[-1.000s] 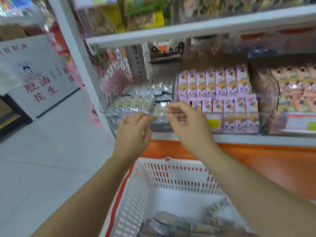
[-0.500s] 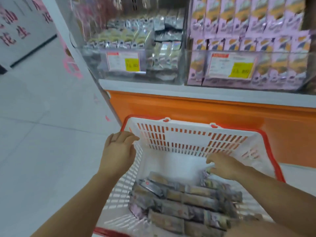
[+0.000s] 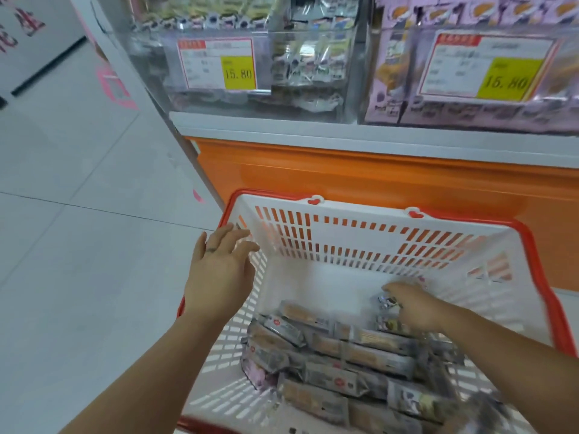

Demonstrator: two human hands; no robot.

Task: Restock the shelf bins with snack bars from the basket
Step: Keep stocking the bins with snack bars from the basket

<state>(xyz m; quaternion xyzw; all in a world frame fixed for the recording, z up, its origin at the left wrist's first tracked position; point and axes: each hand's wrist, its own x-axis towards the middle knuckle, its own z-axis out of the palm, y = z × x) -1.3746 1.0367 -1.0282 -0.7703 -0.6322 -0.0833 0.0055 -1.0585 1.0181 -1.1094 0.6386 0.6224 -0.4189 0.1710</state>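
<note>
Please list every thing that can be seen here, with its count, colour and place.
basket: one, white, red rim, below shelf
bars: many, grey wrappers, in basket
left bin: one, clear, on shelf, holds silver packets
right bin: one, clear, on shelf, holds lilac packs
price tags: two, white and yellow, on bin fronts
shelf: one, white edge, above orange panel
floor: grey tiles, left
left hand: open, over basket's left rim
right hand: in basket, pinching a bar

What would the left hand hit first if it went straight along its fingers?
Probably the far wall of the basket near its left corner: the open left hand points up-right across the left rim. If it rides higher than the rim, the orange shelf base comes first. Depth unclear.
</note>
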